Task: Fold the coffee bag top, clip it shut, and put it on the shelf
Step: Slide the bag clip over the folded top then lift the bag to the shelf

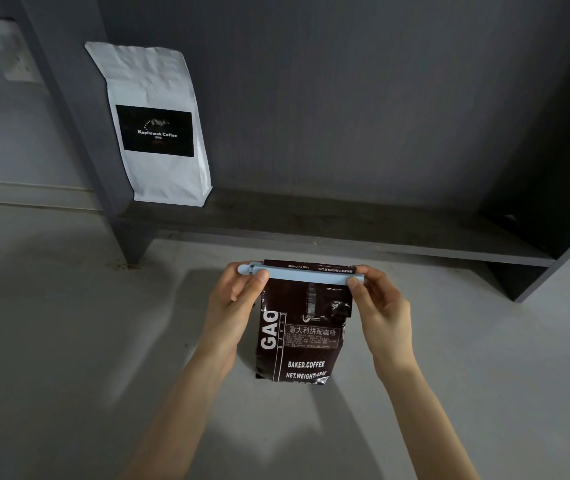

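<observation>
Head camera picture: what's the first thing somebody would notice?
Probably the dark brown coffee bag standing on the grey floor in the middle, with a pale blue clip across its folded top. The left hand and right hand pinch the clip's two ends. Next, the white coffee bag standing at the left end of the dark shelf.

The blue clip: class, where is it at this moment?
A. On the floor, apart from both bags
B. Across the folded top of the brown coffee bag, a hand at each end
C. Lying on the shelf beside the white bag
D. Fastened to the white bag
B: the blue clip spans the brown coffee bag top, with the left hand and right hand gripping its ends.
</observation>
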`<state>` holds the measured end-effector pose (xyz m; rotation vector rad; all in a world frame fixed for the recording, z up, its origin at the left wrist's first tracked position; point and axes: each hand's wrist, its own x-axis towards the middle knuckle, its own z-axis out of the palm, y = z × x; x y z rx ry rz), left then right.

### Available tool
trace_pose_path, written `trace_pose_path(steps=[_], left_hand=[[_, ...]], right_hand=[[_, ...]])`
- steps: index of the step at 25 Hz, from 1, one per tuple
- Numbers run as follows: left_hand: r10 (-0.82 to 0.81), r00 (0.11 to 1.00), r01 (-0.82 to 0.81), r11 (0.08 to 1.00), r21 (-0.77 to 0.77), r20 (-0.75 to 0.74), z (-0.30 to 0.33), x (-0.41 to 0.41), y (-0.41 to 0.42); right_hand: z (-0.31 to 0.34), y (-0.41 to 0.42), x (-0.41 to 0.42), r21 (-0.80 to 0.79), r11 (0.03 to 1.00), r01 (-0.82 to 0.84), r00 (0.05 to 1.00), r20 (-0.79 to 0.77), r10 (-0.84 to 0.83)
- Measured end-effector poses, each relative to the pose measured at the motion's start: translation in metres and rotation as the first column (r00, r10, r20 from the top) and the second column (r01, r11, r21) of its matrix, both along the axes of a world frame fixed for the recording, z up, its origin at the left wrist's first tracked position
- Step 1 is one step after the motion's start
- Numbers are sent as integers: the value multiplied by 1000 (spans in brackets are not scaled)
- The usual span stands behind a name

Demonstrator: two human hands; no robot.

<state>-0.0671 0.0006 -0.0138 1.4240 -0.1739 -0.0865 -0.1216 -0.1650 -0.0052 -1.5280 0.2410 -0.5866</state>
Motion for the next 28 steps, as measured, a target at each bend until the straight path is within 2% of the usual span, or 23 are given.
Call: trace_pose_path(steps=[7,12,17,22,28], left_hand=[[-7,1000,7,1000,-24,0,-2,2,-1],[56,998,-56,998,0,28,-3,1,-1],[43,998,-42,999,-7,43,-6,3,-2],[-24,997,26,999,-27,68,-9,-1,0],[-133,990,128,987,97,50,-28,2,4]], right_hand=[[0,0,-1,1,1000,-8,1000,8,8],[0,0,-1,-33,999,5,1000,0,-5],[0,2,-1,19,1000,-6,1000,10,6],[-5,3,-4,44,999,-26,1000,9,26],[-24,1,-2,-61,995,-72,993,-97,66]])
